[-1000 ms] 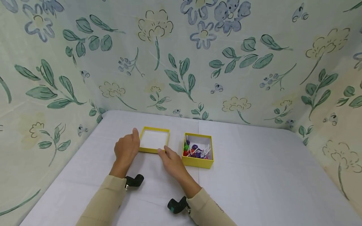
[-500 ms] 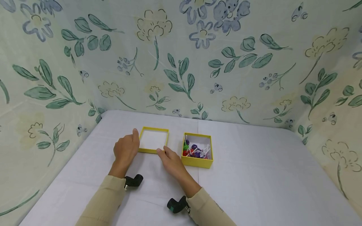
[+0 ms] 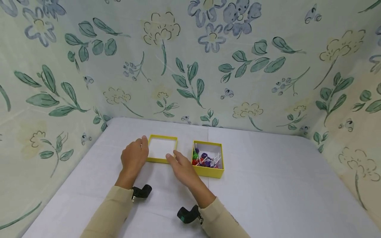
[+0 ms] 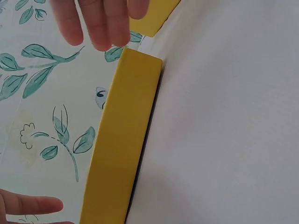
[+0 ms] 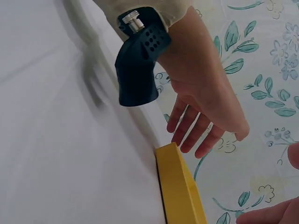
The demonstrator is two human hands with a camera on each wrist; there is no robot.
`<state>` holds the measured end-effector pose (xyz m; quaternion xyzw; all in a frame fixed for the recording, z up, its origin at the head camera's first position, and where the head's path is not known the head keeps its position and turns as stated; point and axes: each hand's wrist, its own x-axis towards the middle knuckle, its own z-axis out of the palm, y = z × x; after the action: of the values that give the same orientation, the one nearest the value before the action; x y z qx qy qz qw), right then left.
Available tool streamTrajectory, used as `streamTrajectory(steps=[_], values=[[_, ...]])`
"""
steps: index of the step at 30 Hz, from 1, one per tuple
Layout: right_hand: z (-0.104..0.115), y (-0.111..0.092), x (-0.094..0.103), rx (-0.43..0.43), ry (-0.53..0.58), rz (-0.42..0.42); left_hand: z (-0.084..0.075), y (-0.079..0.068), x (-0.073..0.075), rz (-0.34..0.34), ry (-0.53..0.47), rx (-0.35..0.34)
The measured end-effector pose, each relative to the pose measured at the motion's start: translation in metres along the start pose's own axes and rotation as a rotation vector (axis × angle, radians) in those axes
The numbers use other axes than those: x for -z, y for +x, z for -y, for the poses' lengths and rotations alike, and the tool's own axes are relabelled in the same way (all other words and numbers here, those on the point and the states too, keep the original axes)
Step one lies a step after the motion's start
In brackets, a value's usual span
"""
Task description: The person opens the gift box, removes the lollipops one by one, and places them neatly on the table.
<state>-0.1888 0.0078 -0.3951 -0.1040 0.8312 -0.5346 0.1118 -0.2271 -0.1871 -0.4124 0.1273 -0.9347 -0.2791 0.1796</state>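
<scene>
A shallow yellow box lid, white inside, lies upturned on the table. My left hand is at its left side with fingers extended; the right wrist view shows those fingers straight, near the lid's end wall. By the lid's front right corner is my right hand, its thumb and fingers spread apart, gripping nothing. Straight fingers of that hand show above the lid's corner in the left wrist view. Right of them stands a yellow box holding several wrapped lollipops. Whether either hand touches the lid is unclear.
A white cloth covers the table. Floral fabric hangs behind and along both sides. Each wrist carries a black camera mount, the left one and the right one sitting just above the cloth.
Both hands have loosened from the lid; the right thumb has lifted off its front corner and the fingers have straightened. Lid and box stay in place.
</scene>
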Motion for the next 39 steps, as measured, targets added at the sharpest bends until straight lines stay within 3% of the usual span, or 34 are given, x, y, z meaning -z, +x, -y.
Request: streamTrajectory(steps=[6,10,17,24,30,39], values=[[0.01,-0.002,0.017,0.069,0.055,-0.02,-0.013,-0.004,-0.002,-0.074,-0.026,-0.074],[0.015,-0.002,0.028,0.092,0.129,-0.014,-0.026,-0.008,-0.003,-0.078,-0.068,-0.119],[0.021,-0.002,0.046,0.122,0.172,-0.024,-0.053,-0.015,-0.017,0.017,-0.184,-0.183],[0.02,-0.007,0.063,0.15,0.138,-0.035,-0.076,-0.019,-0.038,0.184,-0.402,-0.222],[0.01,-0.003,0.081,0.181,0.145,-0.076,-0.097,-0.027,-0.057,0.28,-0.567,-0.136],[-0.002,0.002,0.1,0.214,0.176,-0.13,-0.115,-0.035,-0.078,0.322,-0.686,-0.048]])
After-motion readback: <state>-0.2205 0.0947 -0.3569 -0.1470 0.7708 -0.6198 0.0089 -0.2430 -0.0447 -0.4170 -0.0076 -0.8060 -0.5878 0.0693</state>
